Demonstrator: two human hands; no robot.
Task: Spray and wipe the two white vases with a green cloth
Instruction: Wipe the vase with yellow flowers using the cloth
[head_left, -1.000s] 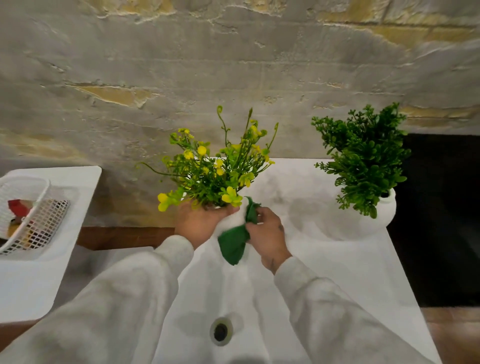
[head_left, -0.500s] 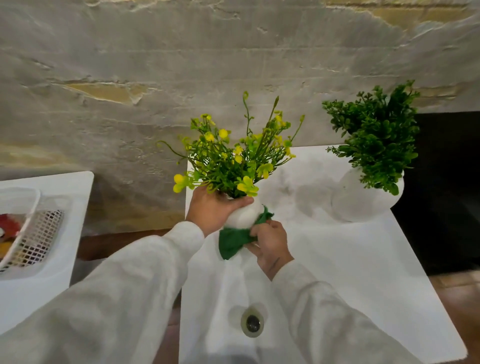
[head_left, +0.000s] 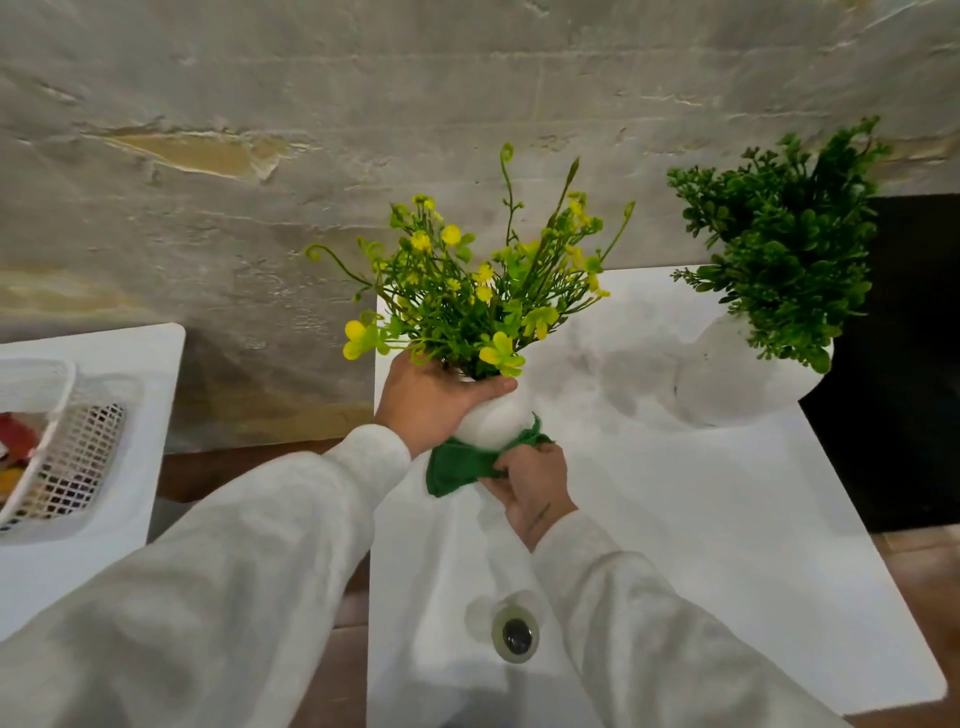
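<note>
**Wiping the lower body of the yellow-flower vase**

Rising behind the white vase with yellow flowers (head_left: 491, 421) is a rough stone wall (head_left: 260, 104). Under that vase spreads a white surface (head_left: 727, 519), and a second white surface (head_left: 104, 561) lies well to its left, across a gap. Well to its right, near the back edge, stands the other white vase (head_left: 727, 389), round and filled with dark green foliage. Far left of the flower vase, a white mesh basket (head_left: 67, 467) holds red and yellow items. The left grip (head_left: 426, 400) is clamped round the flower vase's neck just under the stems, thumb across the front. The right grip (head_left: 530, 483) is clamped on the green cloth (head_left: 457, 467), holding it against the flower vase's lower body. Whether the flower vase's base touches the surface cannot be told. Nearer the camera than this vase, a round dark hole (head_left: 515, 634) with a pale rim sits in the surface.
</note>
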